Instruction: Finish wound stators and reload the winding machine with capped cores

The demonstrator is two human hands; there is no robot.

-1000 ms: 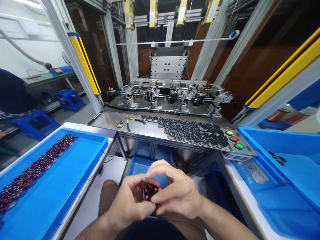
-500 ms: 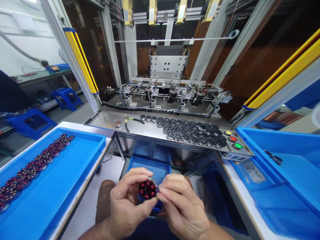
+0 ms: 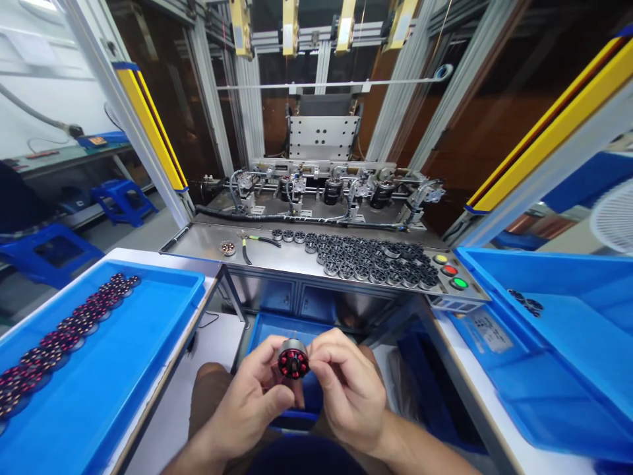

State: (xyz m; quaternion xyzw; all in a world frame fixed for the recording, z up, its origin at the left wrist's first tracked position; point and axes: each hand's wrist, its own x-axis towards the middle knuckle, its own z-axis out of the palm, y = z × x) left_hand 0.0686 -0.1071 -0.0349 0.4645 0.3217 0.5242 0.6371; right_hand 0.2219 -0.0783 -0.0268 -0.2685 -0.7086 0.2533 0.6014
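Note:
A small round motor stator (image 3: 293, 361) with red copper windings is held up over my lap, its face turned toward me. My left hand (image 3: 250, 404) grips it from the left and below, thumb and fingers closed round its rim. My right hand (image 3: 349, 389) pinches its right side with thumb and forefinger. Thin wire ends stick up from the stator's top.
A blue tray (image 3: 148, 343) at left holds a row of wound stators (image 3: 64, 333). The steel bench (image 3: 208, 241) carries several bare black stators (image 3: 368, 258), one wound stator (image 3: 227, 248), pliers (image 3: 254, 241) and three push buttons (image 3: 449, 270). Another blue tray (image 3: 568, 343) at right; a blue bin (image 3: 277, 326) under the bench.
Both hands have turned the stator so its wound face points at me and raised it slightly. The camera view has drifted a little to the right.

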